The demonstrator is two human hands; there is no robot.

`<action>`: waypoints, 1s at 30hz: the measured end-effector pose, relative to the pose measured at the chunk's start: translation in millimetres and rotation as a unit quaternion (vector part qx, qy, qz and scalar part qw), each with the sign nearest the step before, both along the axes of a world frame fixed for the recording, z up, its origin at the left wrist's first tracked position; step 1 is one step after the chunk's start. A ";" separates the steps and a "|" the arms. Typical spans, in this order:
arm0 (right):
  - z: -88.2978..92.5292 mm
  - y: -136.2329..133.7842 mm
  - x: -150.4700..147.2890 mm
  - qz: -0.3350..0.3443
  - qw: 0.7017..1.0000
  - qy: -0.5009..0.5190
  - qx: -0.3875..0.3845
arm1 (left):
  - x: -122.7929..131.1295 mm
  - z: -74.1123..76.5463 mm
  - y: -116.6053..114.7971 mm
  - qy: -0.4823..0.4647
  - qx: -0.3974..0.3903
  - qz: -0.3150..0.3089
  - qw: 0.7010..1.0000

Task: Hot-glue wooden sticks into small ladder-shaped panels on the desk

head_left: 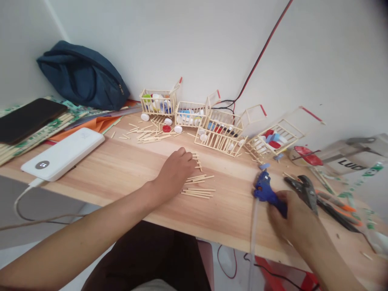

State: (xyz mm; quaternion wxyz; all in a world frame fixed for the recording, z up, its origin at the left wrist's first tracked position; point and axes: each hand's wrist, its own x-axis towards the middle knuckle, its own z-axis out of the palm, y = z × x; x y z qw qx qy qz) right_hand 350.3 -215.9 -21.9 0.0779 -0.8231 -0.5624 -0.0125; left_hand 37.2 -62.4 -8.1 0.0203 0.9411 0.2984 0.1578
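While right hand (287, 214) is gripping hot-glue gun (264, 189) lower right, I'm resting left hand (175, 171) at stick ladder (199, 165), centre, pinch unclear; four miniature carts (190, 109) standing seemingly built, upper centre; loose sticks (200, 189) awaiting use.

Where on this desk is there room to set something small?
Two bare patches of desk: between the white power bank and the left hand, and between the laid-out sticks and the blue glue gun. The wall side is crowded with stick carts, the right end with tools.
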 end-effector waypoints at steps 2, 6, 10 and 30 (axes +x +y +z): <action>0.5 -0.5 -3.4 -0.009 1.000 0.013 0.006 | 0.8 0.4 -0.2 0.003 0.008 0.006 1.000; 9.5 -8.2 -12.6 -0.092 0.994 0.044 0.036 | -1.4 3.9 0.2 -0.057 -0.021 0.042 0.997; 31.9 -14.6 -25.9 -0.207 0.955 0.123 0.174 | -8.5 7.3 3.5 -0.165 -0.066 0.098 0.979; 36.6 87.3 -93.2 0.063 0.703 0.706 0.064 | -23.3 13.7 11.4 -0.176 -0.051 0.140 0.973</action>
